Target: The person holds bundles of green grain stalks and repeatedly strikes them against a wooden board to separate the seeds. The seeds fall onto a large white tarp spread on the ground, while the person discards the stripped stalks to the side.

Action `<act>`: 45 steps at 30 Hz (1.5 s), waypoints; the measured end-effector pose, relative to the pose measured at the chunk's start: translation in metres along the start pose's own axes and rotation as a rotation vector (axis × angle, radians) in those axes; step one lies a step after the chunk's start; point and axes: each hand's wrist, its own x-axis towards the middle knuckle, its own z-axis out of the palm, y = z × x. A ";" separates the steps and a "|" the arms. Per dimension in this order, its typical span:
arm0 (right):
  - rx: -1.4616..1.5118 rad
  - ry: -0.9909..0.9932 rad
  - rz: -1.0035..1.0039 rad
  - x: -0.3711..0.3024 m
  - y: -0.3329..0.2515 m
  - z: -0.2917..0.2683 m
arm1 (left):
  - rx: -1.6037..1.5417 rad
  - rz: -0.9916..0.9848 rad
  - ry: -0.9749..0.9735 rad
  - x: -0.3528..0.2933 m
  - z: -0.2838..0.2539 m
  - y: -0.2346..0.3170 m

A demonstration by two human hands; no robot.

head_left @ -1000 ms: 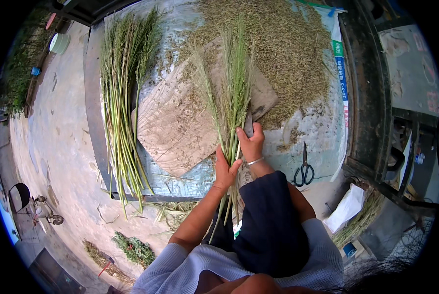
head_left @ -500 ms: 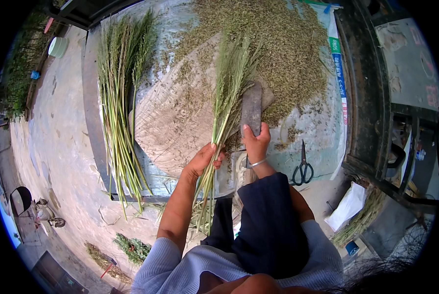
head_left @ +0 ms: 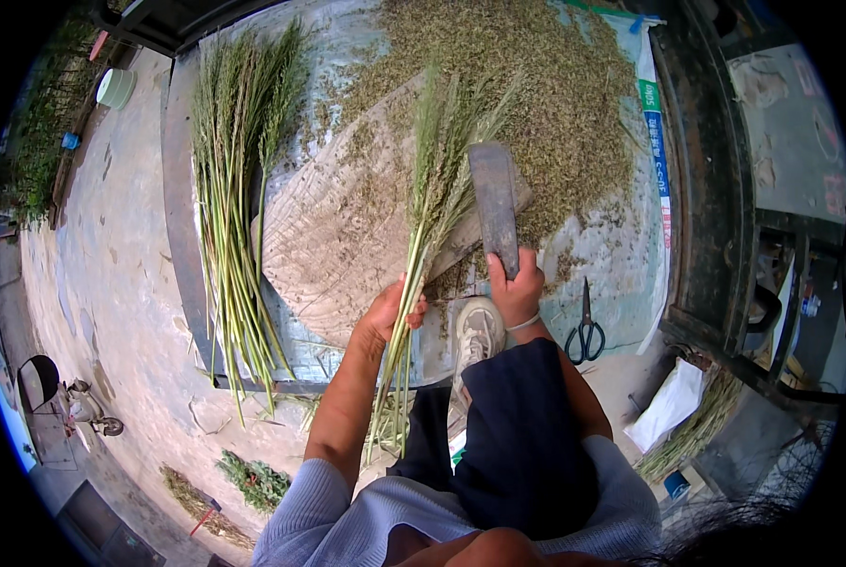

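Observation:
My left hand [head_left: 388,310] is closed round the green stems of a bunch of seed-headed stalks [head_left: 417,231], just above their cut ends. The feathery heads point away from me and lie over a worn, pale slab [head_left: 324,231] with a rough surface. In my right hand [head_left: 517,291] is a flat, dark metal blade [head_left: 495,194], gripped at its near end. It stands out forward beside the heads, its far end close to or against their right side. A light shoe [head_left: 480,331] rests between my two hands, at the slab's near edge.
On the left lies a larger pile of stalks [head_left: 229,198]. Loose seed [head_left: 546,85] covers much of the far sheet. Black-handled scissors [head_left: 586,333] lie to the right of my right hand. A dark metal frame [head_left: 702,189] borders the right side.
My right hand has shifted slightly right and nearer to me, and the blade has tilted so its far end leans left. My left hand keeps its hold on the stalks.

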 end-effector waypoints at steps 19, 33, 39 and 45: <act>-0.268 -0.510 -0.519 0.016 0.012 0.028 | 1.307 0.601 0.750 -0.013 0.030 -0.012; -0.388 -0.392 -0.546 0.128 0.011 0.022 | 1.306 0.509 0.716 -0.032 0.003 0.025; -0.325 -0.565 -0.588 0.064 0.044 0.032 | 1.293 0.498 0.744 -0.026 -0.011 0.020; -0.584 -0.390 -0.365 0.142 0.048 0.024 | 1.309 0.462 0.738 -0.030 0.000 0.033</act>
